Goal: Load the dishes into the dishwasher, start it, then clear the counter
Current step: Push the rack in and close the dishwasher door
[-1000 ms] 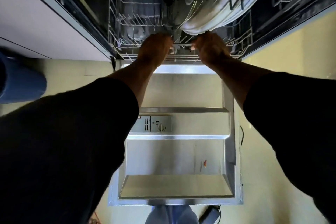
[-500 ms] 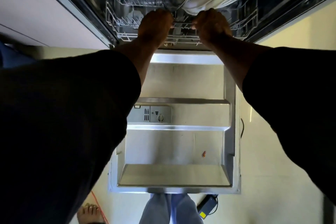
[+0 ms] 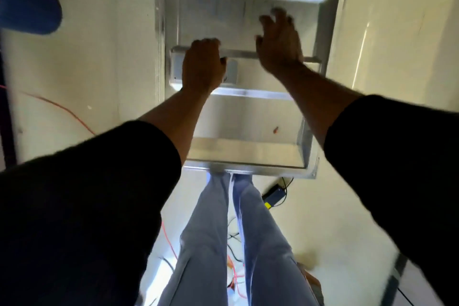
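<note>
Head view, left to right. A blue rounded object (image 3: 27,0) sits at the upper left on the pale floor (image 3: 99,57), and a thin orange cable (image 3: 62,109) crosses the floor below it.

At centre, the open stainless-steel dishwasher door (image 3: 248,117) lies flat, inner face up. The left hand (image 3: 202,66) is loosely curled, fingers bent downward, over the grey detergent dispenser panel (image 3: 232,69); it holds nothing. The right hand (image 3: 279,42) is open with fingers spread, above the upper half of the door panel, also holding nothing. Whether either hand touches the door cannot be told. A small red scrap (image 3: 275,129) lies on the lower part of the door. A black power adapter (image 3: 273,195) rests on the floor just beyond the door's front edge.

Change: half a second ago both hands gripped the front rail of the lower wire rack, which carried a large white dish. Both hands have now released it and drawn back over the door. The rack and dishes are inside the machine, out of frame apart from a blurred strip at the top edge.

Judgement: loading appears complete. The next step is likely to raise and close the door, then start the cycle. Clearing the tabletop remains.
</note>
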